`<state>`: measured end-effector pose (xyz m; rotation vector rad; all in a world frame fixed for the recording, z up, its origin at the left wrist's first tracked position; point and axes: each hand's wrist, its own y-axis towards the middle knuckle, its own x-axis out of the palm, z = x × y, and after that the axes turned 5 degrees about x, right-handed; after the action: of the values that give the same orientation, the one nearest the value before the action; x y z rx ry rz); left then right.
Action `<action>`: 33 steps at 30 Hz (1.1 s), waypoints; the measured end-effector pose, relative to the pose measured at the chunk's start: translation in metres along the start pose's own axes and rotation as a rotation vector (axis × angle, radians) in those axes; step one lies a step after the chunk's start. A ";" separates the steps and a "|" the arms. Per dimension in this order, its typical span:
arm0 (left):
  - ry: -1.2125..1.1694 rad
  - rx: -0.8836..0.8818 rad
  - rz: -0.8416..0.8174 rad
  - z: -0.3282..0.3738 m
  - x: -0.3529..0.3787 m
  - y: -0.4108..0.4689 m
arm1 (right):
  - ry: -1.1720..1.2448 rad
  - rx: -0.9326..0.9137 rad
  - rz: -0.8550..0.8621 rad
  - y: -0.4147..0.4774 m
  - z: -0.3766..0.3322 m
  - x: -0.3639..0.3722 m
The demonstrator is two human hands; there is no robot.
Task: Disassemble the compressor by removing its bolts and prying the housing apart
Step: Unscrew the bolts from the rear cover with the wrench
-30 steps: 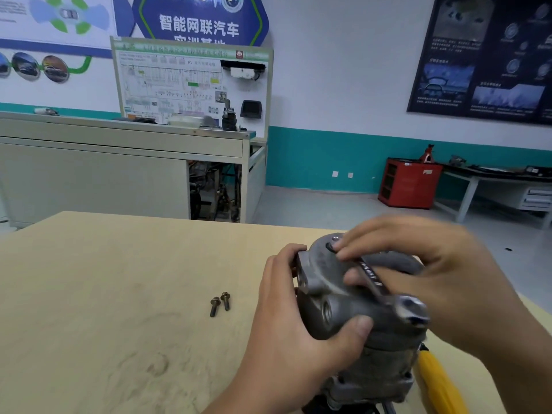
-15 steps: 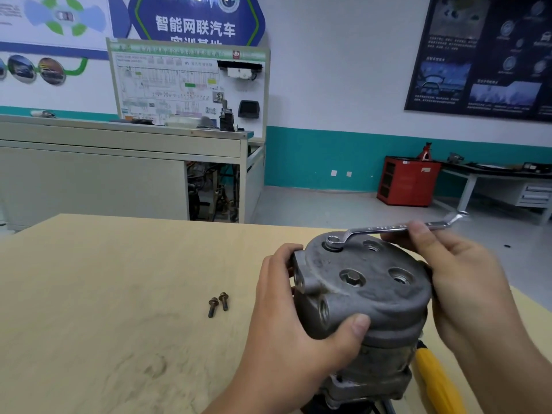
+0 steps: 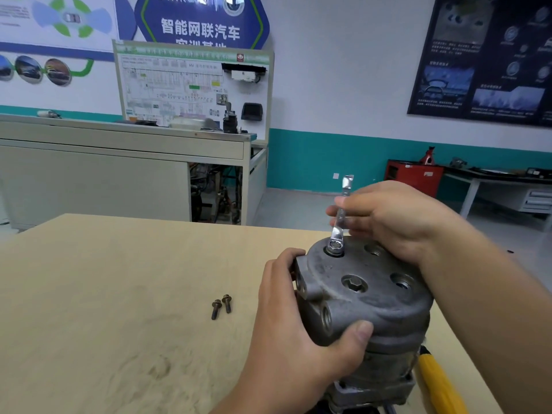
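A pale wooden tabletop fills the lower part of the view, and at its right end, about four o'clock from the table's centre, stands a grey cast-metal compressor, upright with its round end cover facing up. The left hand is wrapped around the compressor's nine o'clock side, fingers curled behind the ported boss and the thumb pressed across the front edge of the cover. The right hand hovers over the cover's twelve o'clock rim, its fingers pinched closed on the shank of a slim shiny steel ring spanner, which stands nearly upright. The spanner's ring end sits on a bolt head at the cover's eleven o'clock. A yellow tool handle lies on the table at the compressor's five o'clock, partly hidden by the housing. Two small dark flanged bolts lie side by side on the table, at nine o'clock from the compressor, apart from the left hand.
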<state>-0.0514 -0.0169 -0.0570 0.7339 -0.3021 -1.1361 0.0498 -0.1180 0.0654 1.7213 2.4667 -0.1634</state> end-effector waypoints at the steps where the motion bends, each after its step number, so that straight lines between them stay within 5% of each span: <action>1: -0.004 0.003 -0.001 0.000 0.000 0.000 | -0.045 -0.021 -0.007 0.000 0.000 0.004; 11: 0.004 0.019 0.008 0.000 0.002 0.002 | -0.678 -0.409 -0.052 -0.015 0.003 0.027; 16: 0.021 0.018 0.026 -0.003 0.002 0.002 | -0.779 -0.672 -0.092 -0.044 0.008 0.022; 25: 0.043 -0.019 0.008 -0.003 0.003 0.001 | -0.620 -0.928 0.040 -0.061 0.048 -0.021; 33: 0.051 -0.002 0.005 0.001 0.002 0.000 | -0.312 -0.854 0.102 -0.060 0.074 -0.023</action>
<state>-0.0511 -0.0188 -0.0569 0.7587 -0.2596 -1.1107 0.0040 -0.1718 -0.0024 1.2961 1.7995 0.5157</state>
